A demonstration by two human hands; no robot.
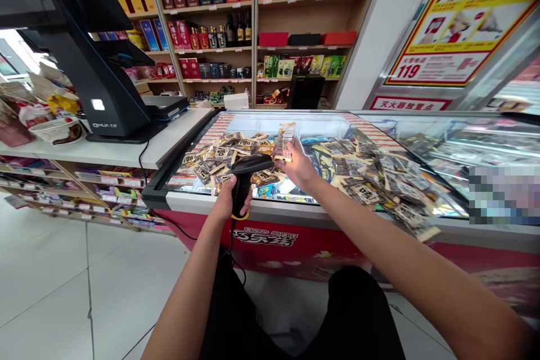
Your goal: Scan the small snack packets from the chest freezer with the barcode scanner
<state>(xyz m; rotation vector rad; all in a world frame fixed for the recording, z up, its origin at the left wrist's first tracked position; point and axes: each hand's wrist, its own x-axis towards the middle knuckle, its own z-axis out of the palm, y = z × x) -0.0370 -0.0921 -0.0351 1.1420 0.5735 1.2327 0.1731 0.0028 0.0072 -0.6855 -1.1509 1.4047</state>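
Observation:
My left hand [230, 194] is wrapped round the grip of a black handheld barcode scanner [248, 171], whose head points right. Its cable hangs down past my legs. My right hand [297, 166] pinches a small snack packet [284, 143] upright just in front of the scanner's head. Both hands hover over the glass lid of a chest freezer [320, 219]. Many small black-and-cream snack packets [375, 180] lie spread over that lid, on both sides of my hands.
To the left stands a white checkout counter [122, 152] with a black till terminal [95, 79] and snack bags. Wooden shelves [253, 50] with boxed goods and bottles line the back wall. A red-and-yellow poster [455, 22] hangs at the right. Pale tiled floor lies below left.

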